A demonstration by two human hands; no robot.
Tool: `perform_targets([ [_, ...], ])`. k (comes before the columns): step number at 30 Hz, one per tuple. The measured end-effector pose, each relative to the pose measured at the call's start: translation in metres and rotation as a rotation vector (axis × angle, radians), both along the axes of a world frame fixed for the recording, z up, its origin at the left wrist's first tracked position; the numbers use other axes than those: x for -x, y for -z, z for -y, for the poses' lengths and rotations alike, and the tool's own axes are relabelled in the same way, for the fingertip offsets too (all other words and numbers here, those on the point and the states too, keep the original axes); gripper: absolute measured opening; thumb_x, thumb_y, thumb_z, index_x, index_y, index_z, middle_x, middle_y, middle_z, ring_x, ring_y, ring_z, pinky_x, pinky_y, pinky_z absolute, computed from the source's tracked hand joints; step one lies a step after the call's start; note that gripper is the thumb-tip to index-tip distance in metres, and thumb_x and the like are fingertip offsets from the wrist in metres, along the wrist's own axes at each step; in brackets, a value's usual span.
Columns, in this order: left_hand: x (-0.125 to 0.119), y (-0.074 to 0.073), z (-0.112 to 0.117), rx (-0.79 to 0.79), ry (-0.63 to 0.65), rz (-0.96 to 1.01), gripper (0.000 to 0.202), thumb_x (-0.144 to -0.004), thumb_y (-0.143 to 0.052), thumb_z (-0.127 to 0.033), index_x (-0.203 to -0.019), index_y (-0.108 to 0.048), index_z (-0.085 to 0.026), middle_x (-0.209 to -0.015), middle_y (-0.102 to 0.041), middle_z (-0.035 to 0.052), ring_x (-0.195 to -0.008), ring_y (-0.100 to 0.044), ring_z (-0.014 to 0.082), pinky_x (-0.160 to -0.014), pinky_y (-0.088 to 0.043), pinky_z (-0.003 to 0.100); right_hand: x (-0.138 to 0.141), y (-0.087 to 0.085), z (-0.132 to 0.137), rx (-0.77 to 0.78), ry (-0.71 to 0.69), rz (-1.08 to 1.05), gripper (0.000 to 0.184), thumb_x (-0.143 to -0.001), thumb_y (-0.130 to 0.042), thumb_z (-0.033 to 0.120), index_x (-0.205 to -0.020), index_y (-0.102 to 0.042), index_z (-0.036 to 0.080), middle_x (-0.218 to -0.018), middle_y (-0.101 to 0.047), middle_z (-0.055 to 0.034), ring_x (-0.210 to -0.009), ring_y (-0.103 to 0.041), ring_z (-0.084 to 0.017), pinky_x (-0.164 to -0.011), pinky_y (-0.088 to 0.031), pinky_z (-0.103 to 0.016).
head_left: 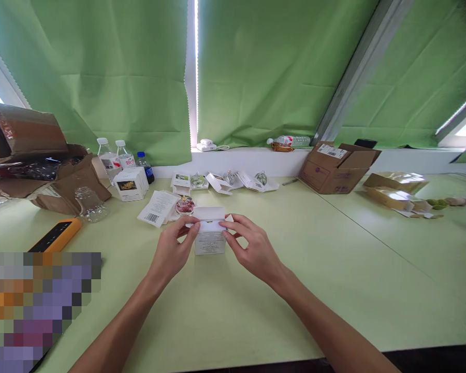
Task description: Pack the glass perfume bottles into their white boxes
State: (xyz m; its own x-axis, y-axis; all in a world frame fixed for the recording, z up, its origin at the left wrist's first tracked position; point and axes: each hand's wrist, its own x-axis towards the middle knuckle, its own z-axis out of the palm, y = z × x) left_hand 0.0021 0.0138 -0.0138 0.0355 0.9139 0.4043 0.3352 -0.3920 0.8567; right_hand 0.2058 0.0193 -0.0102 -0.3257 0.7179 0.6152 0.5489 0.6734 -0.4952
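A small white printed box (pixel 210 243) stands on the pale green table before me, its top flaps raised. My left hand (pixel 176 241) pinches the box's upper left edge between thumb and fingers. On the opposite side my right hand (pixel 252 242) grips the upper right edge and side flap the same way. What lies inside the box is mostly hidden. Just behind it sits a clear glass ornament with dark red filling (pixel 184 205), beside a flattened-looking white carton with a barcode (pixel 158 208).
Three more opened white boxes, one a carton (pixel 219 184), lie with glass ornaments along the back. White boxes (pixel 131 184) and bottles (pixel 126 155) stand left, near a clear jar (pixel 90 206) and orange power strip (pixel 56 235). A cardboard box (pixel 328 168) is at right.
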Motion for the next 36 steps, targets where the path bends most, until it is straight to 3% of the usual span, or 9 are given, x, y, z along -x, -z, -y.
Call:
perform_targets([
  [8, 0.002, 0.004, 0.0003, -0.239, -0.075, -0.247, 0.021, -0.083, -0.062, -0.037, -0.097, -0.066, -0.023, -0.101, -0.066, 0.0045, -0.091, -0.061, 0.019, -0.081, -0.055, 0.036, -0.0012, -0.0003, -0.0011, -0.001, -0.003, 0.002, 0.026, -0.092, -0.048, 0.023, -0.111, -0.065, 0.025, -0.107, -0.062, -0.0076, -0.087, -0.064, -0.019, -0.067, -0.059, -0.032],
  [17, 0.0012, 0.0046, -0.0013, -0.236, -0.031, -0.186, 0.015, -0.084, -0.062, -0.033, -0.092, -0.067, -0.022, -0.097, -0.065, 0.0033, -0.089, -0.062, 0.0167, -0.075, -0.058, 0.031, -0.0003, 0.0001, -0.0018, -0.017, -0.01, -0.004, 0.026, -0.092, -0.048, 0.021, -0.11, -0.066, 0.024, -0.101, -0.063, -0.0069, -0.082, -0.063, -0.018, -0.066, -0.055, -0.032],
  [36, 0.0016, 0.0029, -0.0014, -0.198, -0.01, -0.178, 0.016, -0.084, -0.061, -0.035, -0.089, -0.067, -0.021, -0.097, -0.063, 0.0045, -0.087, -0.061, 0.0171, -0.073, -0.058, 0.032, 0.0001, 0.0002, -0.0028, -0.019, -0.026, -0.028, 0.026, -0.092, -0.049, 0.021, -0.109, -0.068, 0.025, -0.1, -0.064, -0.0075, -0.081, -0.064, -0.019, -0.068, -0.056, -0.032],
])
